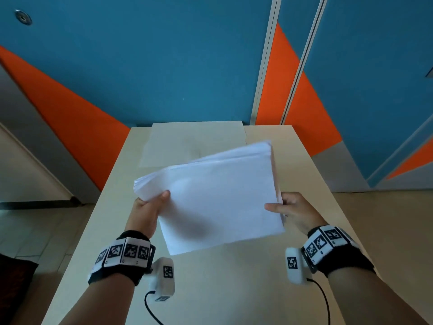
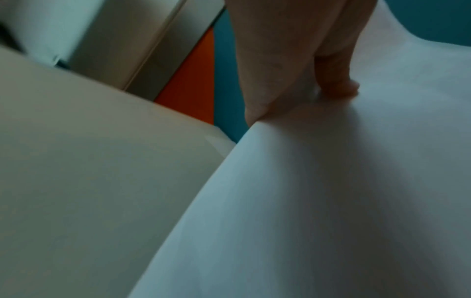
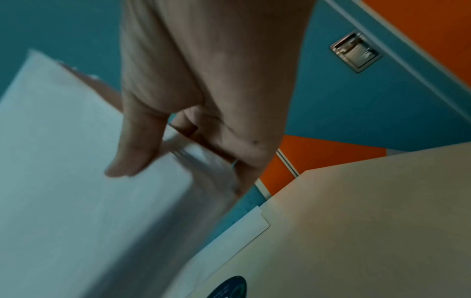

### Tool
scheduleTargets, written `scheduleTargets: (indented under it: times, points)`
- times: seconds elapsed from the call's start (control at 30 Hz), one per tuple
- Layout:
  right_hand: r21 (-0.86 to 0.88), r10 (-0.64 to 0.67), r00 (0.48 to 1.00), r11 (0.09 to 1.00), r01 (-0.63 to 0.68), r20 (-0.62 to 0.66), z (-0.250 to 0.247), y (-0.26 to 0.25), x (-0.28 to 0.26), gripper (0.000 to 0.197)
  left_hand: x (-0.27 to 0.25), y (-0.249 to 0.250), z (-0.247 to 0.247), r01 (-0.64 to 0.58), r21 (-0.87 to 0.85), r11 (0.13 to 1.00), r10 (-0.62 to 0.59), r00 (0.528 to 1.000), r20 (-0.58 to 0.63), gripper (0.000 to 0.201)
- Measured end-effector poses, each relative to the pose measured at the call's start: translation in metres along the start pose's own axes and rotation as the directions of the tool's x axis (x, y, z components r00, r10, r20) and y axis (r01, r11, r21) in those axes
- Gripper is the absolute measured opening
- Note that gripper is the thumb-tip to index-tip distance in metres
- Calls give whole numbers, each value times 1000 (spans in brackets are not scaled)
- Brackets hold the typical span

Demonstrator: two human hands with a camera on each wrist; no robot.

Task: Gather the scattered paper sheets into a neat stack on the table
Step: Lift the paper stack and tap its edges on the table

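Note:
A thick stack of white paper sheets (image 1: 218,198) is lifted above the beige table (image 1: 210,289), tilted, with its far edges slightly fanned. My left hand (image 1: 152,207) grips the stack's left edge, thumb on top. My right hand (image 1: 288,207) grips the right edge, thumb on top and fingers underneath. In the left wrist view the thumb (image 2: 339,84) presses on the top sheet (image 2: 331,201). In the right wrist view the right hand (image 3: 158,153) holds the stack (image 3: 76,181) by its side, with the sheet edges blurred.
A pale flat sheet or folder (image 1: 194,141) lies at the table's far end, also seen as a tabbed folder (image 3: 239,238) in the right wrist view. Behind the table is a blue and orange wall (image 1: 164,66). Tiled floor lies on both sides.

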State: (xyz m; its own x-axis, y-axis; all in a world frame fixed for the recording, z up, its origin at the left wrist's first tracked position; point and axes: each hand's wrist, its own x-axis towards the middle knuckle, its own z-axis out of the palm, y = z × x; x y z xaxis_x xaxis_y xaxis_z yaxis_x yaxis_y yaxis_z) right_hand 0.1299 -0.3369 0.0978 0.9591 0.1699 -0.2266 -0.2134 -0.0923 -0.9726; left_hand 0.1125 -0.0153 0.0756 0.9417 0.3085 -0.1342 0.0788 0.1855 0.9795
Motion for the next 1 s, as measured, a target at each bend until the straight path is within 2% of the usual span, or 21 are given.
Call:
scheduleTargets:
  times: [0.03, 0.1, 0.17, 0.2, 0.27, 0.33, 0.37, 0.43, 0.47, 0.53, 0.57, 0.63, 0.7, 0.83, 0.93, 1.0]
  points:
    - [63, -9, 1000, 998, 10, -28, -2, 3, 1, 62, -1, -2, -2, 32, -64, 997, -33, 999, -15, 12]
    - [241, -22, 999, 970, 30, -34, -3, 6, -1, 50, -4, -10, -4, 100, -179, 979, -106, 994, -24, 14]
    - [500, -39, 999, 865, 42, -16, 7, 5, -3, 39, -9, -22, 0, 172, -258, 951, -175, 984, 11, 20]
    - [547, -37, 999, 836, 34, -6, 16, 2, -6, 35, -12, -27, 4, 203, -294, 934, -198, 979, 48, 28]
    - [485, -38, 999, 874, 36, -6, 33, -3, -10, 34, -20, -34, 11, 263, -348, 900, -229, 964, 138, 41]
    - [348, -65, 996, 934, 85, -68, 45, -17, -13, 32, -26, -37, 10, 281, -302, 911, -253, 959, 130, 46]
    - [321, -85, 993, 941, 109, -87, 46, -23, -13, 33, -26, -37, 5, 261, -211, 942, -252, 965, 66, 54]
    - [285, -135, 986, 946, 157, -94, 41, -32, -11, 47, -20, -35, -10, 170, 60, 984, -166, 984, -69, 77]
    - [221, -140, 985, 962, 160, -102, 38, -36, -10, 51, -17, -28, -14, 119, 179, 977, -105, 991, -82, 84]
    - [52, -147, 985, 987, 152, -90, 40, -42, -10, 35, -18, -7, -11, 3, 289, 957, -21, 998, 59, 90]
    - [-16, -146, 986, 989, 146, -76, 43, -43, -9, 28, -17, 4, -4, -32, 267, 963, -10, 988, 154, 87]
    - [-98, -141, 989, 986, 137, -35, 49, -42, -8, 26, -19, 22, 11, -62, 133, 989, 28, 968, 249, 62]
    - [-97, -153, 987, 984, 148, -47, 54, -47, -10, 26, -21, 36, 24, -133, 59, 989, 117, 968, 222, 44]
    - [-26, -253, 961, 967, 252, -115, 50, -58, -9, 29, -22, 49, 32, -261, 16, 965, 256, 955, 149, 43]
    - [-7, -231, 965, 973, 232, -126, 51, -60, -9, 26, -21, 41, 35, -288, 72, 955, 278, 952, 131, 60]
    - [50, -213, 970, 974, 220, -118, 52, -52, -11, 35, -23, 32, 36, -296, 103, 950, 287, 954, 89, 69]
